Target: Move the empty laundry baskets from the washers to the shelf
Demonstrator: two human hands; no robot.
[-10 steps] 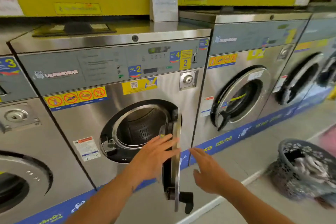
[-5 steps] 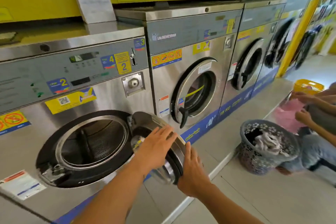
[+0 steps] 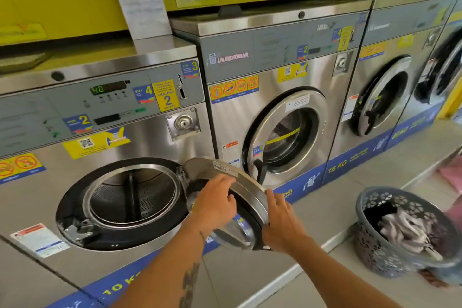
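A steel front-loading washer (image 3: 150, 132) stands before me with its round door (image 3: 240, 207) swung wide to the right; the drum (image 3: 132, 197) looks empty. My left hand (image 3: 215, 202) lies on the door's inner face, fingers curled over its rim. My right hand (image 3: 280, 222) grips the door's outer edge. A grey perforated laundry basket (image 3: 375, 252) stands on the floor at the right, holding pale and dark clothes.
More steel washers (image 3: 287, 112) line the wall to the right, doors ajar or shut. A raised tiled step (image 3: 325, 212) runs along their base. Something pink (image 3: 452, 177) lies at the far right edge. Paper notices hang on the yellow wall (image 3: 75, 2).
The washer door has swung from edge-on to wide open toward the right. Both hands moved onto it. My view shifted right, then back closer to the washer.
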